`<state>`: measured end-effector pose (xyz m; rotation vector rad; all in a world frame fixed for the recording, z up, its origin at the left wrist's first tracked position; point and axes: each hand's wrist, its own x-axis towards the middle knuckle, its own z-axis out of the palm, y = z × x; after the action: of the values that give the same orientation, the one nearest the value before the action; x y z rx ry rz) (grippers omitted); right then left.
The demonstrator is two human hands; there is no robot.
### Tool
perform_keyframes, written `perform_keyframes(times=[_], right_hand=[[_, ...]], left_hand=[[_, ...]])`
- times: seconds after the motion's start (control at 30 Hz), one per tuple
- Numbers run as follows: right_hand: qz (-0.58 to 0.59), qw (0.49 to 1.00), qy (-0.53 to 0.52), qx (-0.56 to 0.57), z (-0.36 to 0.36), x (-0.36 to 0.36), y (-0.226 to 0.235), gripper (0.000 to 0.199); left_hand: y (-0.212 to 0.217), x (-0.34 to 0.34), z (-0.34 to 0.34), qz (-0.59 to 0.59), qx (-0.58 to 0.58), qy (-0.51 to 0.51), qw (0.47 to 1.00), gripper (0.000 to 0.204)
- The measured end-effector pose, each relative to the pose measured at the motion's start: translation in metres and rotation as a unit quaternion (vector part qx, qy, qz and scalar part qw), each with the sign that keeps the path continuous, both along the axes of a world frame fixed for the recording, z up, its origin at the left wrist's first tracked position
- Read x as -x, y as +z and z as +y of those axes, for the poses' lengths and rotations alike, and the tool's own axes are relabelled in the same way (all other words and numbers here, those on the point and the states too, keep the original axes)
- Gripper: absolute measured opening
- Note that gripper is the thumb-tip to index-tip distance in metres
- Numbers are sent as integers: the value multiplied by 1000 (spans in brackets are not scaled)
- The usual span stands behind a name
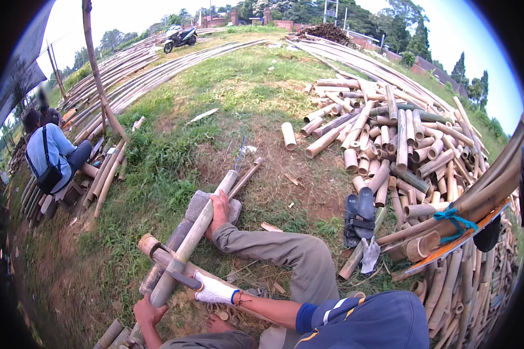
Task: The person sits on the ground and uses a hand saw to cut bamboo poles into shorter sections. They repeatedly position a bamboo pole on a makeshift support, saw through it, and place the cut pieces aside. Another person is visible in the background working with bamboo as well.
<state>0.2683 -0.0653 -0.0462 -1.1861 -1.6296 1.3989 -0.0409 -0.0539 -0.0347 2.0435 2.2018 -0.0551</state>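
Ground: grass and bare dirt (256, 134), strewn with chips; the person sits on it with one leg stretched forward.
Long poles: rows of full-length bamboo (157, 70) lie across the grass toward the far edge, with a parked motorbike (179, 37) beyond them.
Cut pile: a heap of short bamboo sections (390, 139) lies to the person's right, well apart from the hands.
Other person: someone in a light blue shirt (49, 154) sits at the far left among more poles, back turned.
Worked pole: a pale bamboo pole (195, 235) runs slantwise from the person's lap out past the bare foot (219, 208), which presses against it; it lies across a grey stone block (195, 205) and other bamboo pieces.
Sandals: a dark pair (358, 218) sits near the cut pile.
Right hand: the right hand (215, 289), in a white glove, is closed around the handle of a blade (180, 280) whose edge is set on the pole near its close end.
Left hand: the left hand (147, 311), bare, is wrapped around the pole's near end, just below the blade.
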Motion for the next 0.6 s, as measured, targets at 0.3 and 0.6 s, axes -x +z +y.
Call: perform_keyframes(times=[0.3,0.6], right_hand=[[-46,990,5,133,-218,-157,63,67],[-7,997,-40,-68,3,-5,-17,47]], left_hand=[[2,6,-3,-23,12,-3,1000,76],[6,-12,8,-2,12,-11,1000,85]])
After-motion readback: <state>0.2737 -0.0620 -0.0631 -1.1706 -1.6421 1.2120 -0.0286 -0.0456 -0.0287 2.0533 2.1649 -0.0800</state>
